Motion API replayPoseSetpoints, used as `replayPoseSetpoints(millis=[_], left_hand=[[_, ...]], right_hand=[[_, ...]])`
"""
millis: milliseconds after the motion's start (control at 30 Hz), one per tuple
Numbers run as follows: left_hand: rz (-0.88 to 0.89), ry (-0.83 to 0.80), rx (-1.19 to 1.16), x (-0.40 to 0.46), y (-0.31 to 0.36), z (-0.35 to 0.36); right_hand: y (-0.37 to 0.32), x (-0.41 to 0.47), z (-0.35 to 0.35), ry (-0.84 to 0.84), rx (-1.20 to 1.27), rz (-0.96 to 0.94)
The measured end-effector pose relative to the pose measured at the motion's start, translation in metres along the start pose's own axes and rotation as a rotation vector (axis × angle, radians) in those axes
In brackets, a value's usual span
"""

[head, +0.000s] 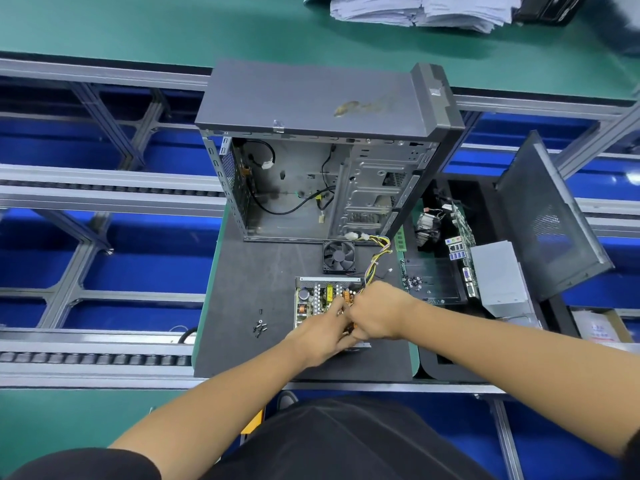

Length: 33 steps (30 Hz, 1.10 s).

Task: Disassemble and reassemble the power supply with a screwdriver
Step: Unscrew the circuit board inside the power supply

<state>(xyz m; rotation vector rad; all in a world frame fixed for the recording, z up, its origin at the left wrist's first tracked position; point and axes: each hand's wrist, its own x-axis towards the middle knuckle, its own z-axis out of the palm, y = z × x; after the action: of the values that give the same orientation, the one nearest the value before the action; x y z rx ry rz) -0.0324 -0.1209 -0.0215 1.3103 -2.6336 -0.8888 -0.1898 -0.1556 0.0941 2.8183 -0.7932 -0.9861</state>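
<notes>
The power supply (313, 299) lies open on the dark mat, its circuit board with coils and capacitors exposed. My left hand (323, 336) rests over the board's near right part, fingers bent down onto it. My right hand (375, 311) is curled in a fist right beside it, gripping something small with an orange tip; I cannot tell whether it is the screwdriver. A bundle of yellow, black and red wires (377, 258) runs from the supply up toward the case. The removed black fan (339, 257) lies just behind the supply. Several black screws (260, 327) lie to the left.
An empty grey computer case (311, 188) stands open behind the mat (242, 278). To the right, a black tray holds a motherboard (460, 237), a heatsink, more screws (412, 281) and a grey metal cover (498, 282). A side panel (547, 216) leans there. Conveyor rails run left.
</notes>
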Motion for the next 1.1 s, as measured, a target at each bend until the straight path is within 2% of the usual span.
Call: replayPoseSetpoints(millis=[133, 233, 333, 400, 467, 533, 667, 833, 967, 1100], left_hand=[[-0.045, 0.063, -0.041, -0.003, 0.002, -0.005], [-0.109, 0.126, -0.176, -0.010, 0.003, -0.013], [-0.161, 0.335, -0.309, -0.017, -0.004, -0.026], [-0.301, 0.569, -0.325, -0.016, -0.018, -0.030], [-0.494, 0.686, -0.325, -0.013, -0.030, -0.029], [-0.621, 0.647, -0.374, -0.009, -0.032, -0.023], [-0.674, 0.590, -0.657, 0.000, -0.023, -0.009], [-0.907, 0.516, -0.664, 0.003, -0.016, -0.009], [-0.981, 0.527, -0.669, 0.002, -0.014, -0.011], [-0.990, 0.535, -0.666, 0.002, -0.013, -0.011]], right_hand=[[0.020, -0.007, -0.001, 0.040, 0.025, 0.111], [0.058, -0.022, 0.002, 0.109, 0.117, 0.234], [0.089, -0.037, 0.019, 0.112, 0.412, 0.390], [0.093, -0.041, 0.035, 0.091, 0.695, 0.511], [0.079, -0.036, 0.047, 0.119, 0.987, 0.608], [0.058, -0.019, 0.056, 0.203, 1.191, 0.701], [0.019, 0.029, 0.052, 0.389, 1.458, 0.875], [-0.036, 0.054, 0.057, 0.604, 1.486, 1.126], [-0.054, 0.064, 0.063, 0.621, 1.541, 1.121], [-0.063, 0.071, 0.063, 0.688, 1.468, 1.136]])
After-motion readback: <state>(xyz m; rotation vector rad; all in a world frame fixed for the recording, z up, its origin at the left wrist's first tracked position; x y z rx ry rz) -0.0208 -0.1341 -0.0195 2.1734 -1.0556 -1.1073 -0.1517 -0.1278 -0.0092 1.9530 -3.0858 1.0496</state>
